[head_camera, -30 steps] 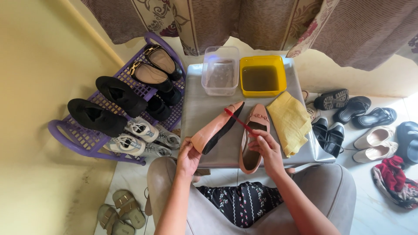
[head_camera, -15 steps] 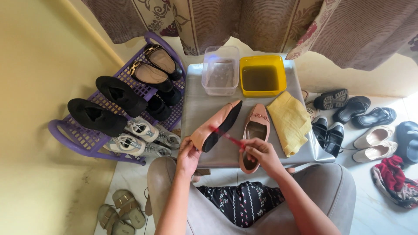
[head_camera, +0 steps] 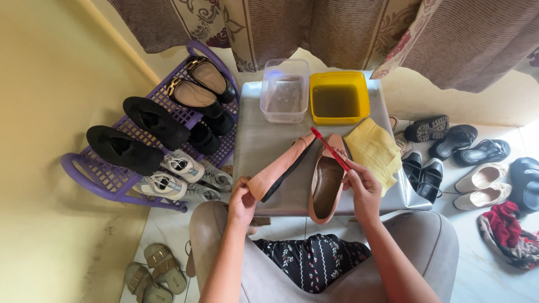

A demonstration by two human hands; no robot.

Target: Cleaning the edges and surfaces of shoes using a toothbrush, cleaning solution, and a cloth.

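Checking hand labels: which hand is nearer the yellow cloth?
Right. The right hand, holding a red toothbrush, is just beside the yellow cloth; the left hand grips a pink shoe farther left.

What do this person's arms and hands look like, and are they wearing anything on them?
Both forearms are bare, with no sleeves in view. The left hand and the right hand wear no gloves, and no watch, bracelet or ring can be made out. The fingers are slim with short nails. Lower down, the lap shows a dark garment with small floral print between beige trouser legs.
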